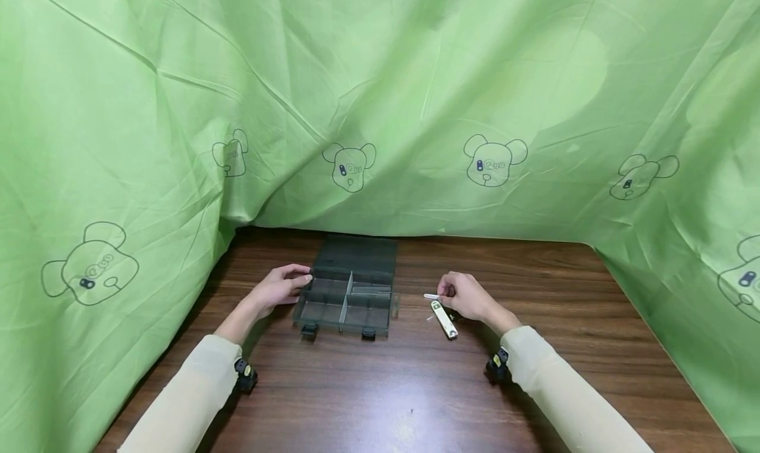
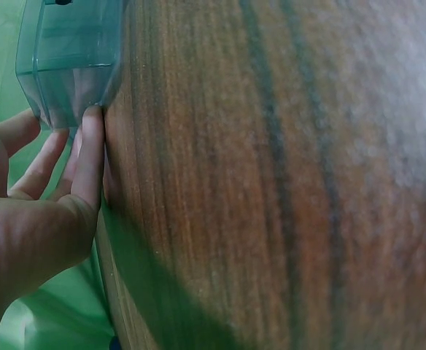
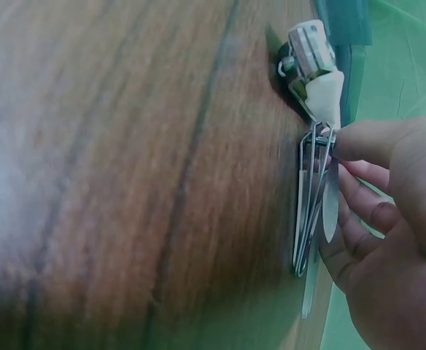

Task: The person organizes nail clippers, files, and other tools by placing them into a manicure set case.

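Observation:
A dark translucent compartment box (image 1: 346, 327) lies on the wooden table with its lid (image 1: 359, 252) folded back. My left hand (image 1: 278, 288) is at its left wall; the left wrist view shows the fingertips touching the box's end (image 2: 71, 87). My right hand (image 1: 467, 296) pinches a small slim white piece (image 1: 431, 297). Just below those fingers lies a cream nail clipper (image 1: 444, 319). Up close in the right wrist view, several thin metal arms (image 3: 311, 197) joined by a pin stand beside my thumb. How they connect with the cream-and-metal part (image 3: 319, 80) cannot be made out.
White dividers (image 1: 346, 301) split the box into several compartments, and clear strips (image 1: 371, 289) lie in the right rear one. Two dark latches (image 1: 368, 333) hang at its front. Green printed cloth (image 1: 415, 110) surrounds the back and sides of the table (image 1: 356, 400).

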{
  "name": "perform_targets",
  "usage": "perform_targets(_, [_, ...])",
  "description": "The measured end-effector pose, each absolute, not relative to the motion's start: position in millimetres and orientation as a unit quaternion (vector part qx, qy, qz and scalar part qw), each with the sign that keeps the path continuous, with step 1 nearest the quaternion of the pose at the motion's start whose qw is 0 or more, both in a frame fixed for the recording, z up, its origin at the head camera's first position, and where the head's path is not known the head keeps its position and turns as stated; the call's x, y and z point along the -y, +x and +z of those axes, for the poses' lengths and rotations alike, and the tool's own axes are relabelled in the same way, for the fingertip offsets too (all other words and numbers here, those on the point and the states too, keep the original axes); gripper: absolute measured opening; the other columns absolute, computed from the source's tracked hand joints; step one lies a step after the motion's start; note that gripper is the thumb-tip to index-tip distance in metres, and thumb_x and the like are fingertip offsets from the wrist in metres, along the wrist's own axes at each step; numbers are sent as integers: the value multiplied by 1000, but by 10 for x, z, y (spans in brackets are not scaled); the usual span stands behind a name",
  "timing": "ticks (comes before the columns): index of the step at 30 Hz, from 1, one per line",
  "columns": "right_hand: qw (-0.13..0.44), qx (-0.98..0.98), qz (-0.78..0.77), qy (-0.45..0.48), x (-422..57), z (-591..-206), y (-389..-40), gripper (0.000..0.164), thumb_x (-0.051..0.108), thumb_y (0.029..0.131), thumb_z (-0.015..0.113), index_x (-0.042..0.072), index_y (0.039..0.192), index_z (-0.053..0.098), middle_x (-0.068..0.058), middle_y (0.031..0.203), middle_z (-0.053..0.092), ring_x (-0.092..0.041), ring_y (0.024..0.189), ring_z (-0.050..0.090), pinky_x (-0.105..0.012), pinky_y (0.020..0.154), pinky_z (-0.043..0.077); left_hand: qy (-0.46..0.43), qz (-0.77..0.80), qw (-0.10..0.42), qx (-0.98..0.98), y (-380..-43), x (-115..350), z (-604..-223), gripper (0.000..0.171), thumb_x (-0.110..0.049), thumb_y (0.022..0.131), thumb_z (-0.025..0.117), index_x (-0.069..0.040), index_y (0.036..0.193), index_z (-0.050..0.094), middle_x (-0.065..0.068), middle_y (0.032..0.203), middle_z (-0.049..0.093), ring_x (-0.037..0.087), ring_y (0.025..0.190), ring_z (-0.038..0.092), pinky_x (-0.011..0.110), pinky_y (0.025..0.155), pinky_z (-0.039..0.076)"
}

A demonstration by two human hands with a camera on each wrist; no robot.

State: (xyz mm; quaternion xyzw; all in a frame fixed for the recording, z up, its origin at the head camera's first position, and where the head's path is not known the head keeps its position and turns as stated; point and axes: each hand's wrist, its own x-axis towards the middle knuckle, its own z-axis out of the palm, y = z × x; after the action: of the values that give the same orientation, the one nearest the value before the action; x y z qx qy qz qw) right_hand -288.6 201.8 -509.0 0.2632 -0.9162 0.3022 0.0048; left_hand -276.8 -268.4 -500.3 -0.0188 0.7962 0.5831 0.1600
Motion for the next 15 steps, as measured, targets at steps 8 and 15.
perform_targets(8, [6, 912, 316, 263, -1982, -5034, -2924, 19, 0, 89, 78, 16, 84, 68, 9, 75, 63, -8, 71, 58, -27, 66, 50, -13, 583, 160, -797, -2772, 2687, -4993, 51, -30, 110, 63, -4, 152, 51, 25, 151, 53, 42, 137, 54, 50, 105, 53])
perform_targets(15, [7, 900, 340, 274, -1812, -4932, -2932, 17, 1, 91, 78, 14, 86, 69, 7, 76, 64, -9, 72, 60, -27, 66, 51, -14, 583, 163, -796, -2756, 2674, -4981, 52, -30, 110, 62, -4, 152, 51, 24, 152, 53, 42, 138, 53, 51, 105, 52])
